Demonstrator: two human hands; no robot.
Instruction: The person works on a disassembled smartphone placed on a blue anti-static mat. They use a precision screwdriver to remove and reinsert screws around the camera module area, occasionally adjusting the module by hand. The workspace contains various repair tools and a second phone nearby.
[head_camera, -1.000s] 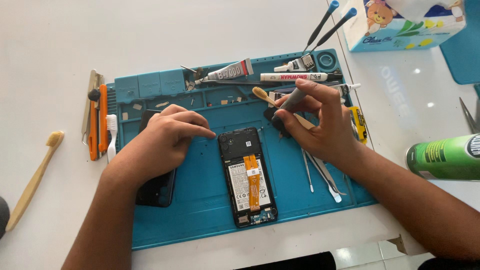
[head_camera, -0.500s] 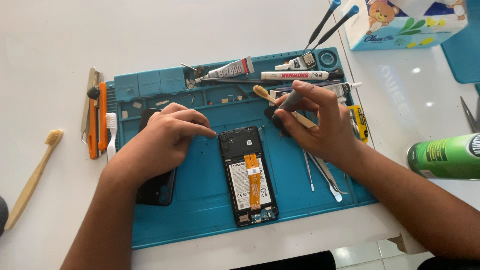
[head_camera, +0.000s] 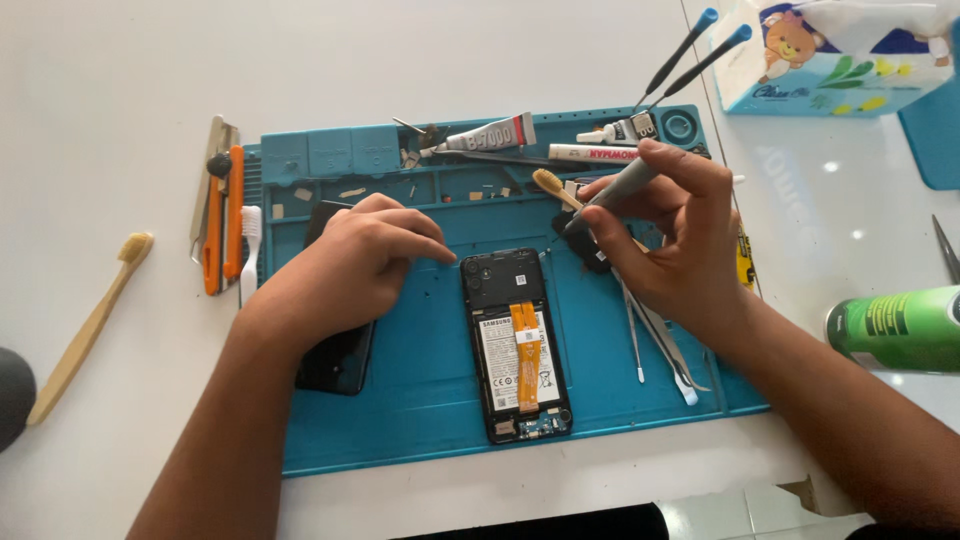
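Head view: one opened phone (head_camera: 517, 345) is seen lying lengthwise toward the viewer on the blue mat (head_camera: 420, 420), between both hands. Its top edge is steadied by the left hand (head_camera: 345, 265), fingers curled, gripping nothing. Further back, one grey screwdriver (head_camera: 610, 195) is clamped in the right hand (head_camera: 680, 235), its tip nearest the phone's upper right corner.

Left hand (head_camera: 350, 265) covers the black back cover (head_camera: 335, 360) — green can (head_camera: 900, 328) cut off right
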